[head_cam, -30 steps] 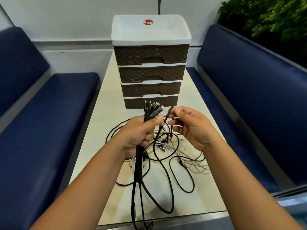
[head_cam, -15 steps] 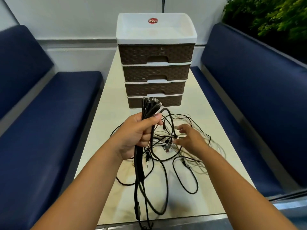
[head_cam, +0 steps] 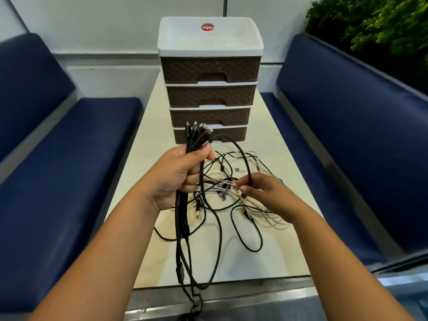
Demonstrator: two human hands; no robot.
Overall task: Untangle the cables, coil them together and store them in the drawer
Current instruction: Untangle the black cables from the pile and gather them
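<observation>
Two blue benches (head_cam: 69, 172), one each side of table (head_cam: 284, 163). Left hand (head_cam: 180, 179) fisted round bundle (head_cam: 183, 228) of black cables, plugs up, tails hanging past table edge. Tangle (head_cam: 234, 195) of black and white cables on table; count unclear. Right hand (head_cam: 266, 195) pinches cable at tangle. Behind: one drawer unit (head_cam: 209, 82), four drawers, all closed.

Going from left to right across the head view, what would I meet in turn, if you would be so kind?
Left blue bench → left hand gripping the bundle of black cables → right hand pinching a loose cable → right blue bench → green plant.
</observation>
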